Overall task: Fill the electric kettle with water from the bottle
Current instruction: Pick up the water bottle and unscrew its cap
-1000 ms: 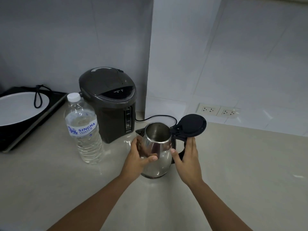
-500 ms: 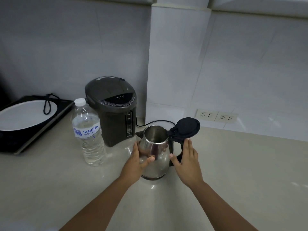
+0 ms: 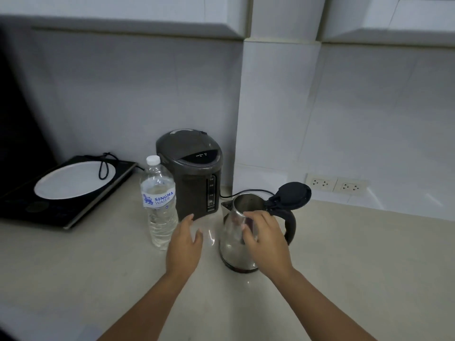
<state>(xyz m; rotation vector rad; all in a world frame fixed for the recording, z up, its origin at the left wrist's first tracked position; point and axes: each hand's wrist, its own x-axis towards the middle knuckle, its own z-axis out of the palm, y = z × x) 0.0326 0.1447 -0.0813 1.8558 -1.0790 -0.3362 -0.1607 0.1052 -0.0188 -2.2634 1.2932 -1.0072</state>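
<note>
Head camera view: the stainless electric kettle stands upright on the pale countertop, its black lid flipped back and its mouth open. A moment ago both hands cupped the kettle's body; now the left hand has let go and floats, fingers spread and empty, in the gap between kettle and Singha water bottle. The right hand has crossed in front of the kettle, fingers loosely curled near the rim; whether it actually touches the steel is hard to tell. The bottle stands just beside the dark thermo pot, white cap on, nearly full. Judging by this shift, positioning the kettle looks finished and the reach for the bottle has begun; uncapping and pouring remain.
</note>
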